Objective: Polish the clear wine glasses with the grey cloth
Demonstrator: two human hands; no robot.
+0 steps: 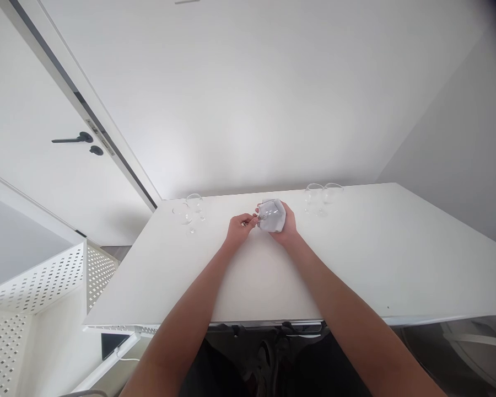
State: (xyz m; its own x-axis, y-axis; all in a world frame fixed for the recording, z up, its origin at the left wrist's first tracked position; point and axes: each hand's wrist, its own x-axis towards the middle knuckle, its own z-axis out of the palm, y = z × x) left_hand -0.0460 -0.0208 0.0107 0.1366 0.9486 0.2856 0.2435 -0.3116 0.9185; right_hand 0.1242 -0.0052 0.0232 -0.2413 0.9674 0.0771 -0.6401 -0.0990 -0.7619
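Above the white table (pixel 264 281) a clear wine glass (pixel 273 210) lies tilted on its side between my hands. My left hand (pixel 240 227) is closed, its fingers pinching the glass at the stem end. A light grey cloth (pixel 278 223) is wrapped around the bowl, and my right hand (pixel 288 223) cups the cloth and the bowl from the right. Part of the bowl shows above the cloth. The fingers of my right hand are mostly hidden behind it.
Two stemmed glasses, one of them a nearer glass (pixel 182 214), stand at the table's left end. Two more, including a right-hand glass (pixel 333 193), stand near the back edge. A white wall (pixel 240 110) rises behind. A door with a black handle (pixel 72 139) is at left.
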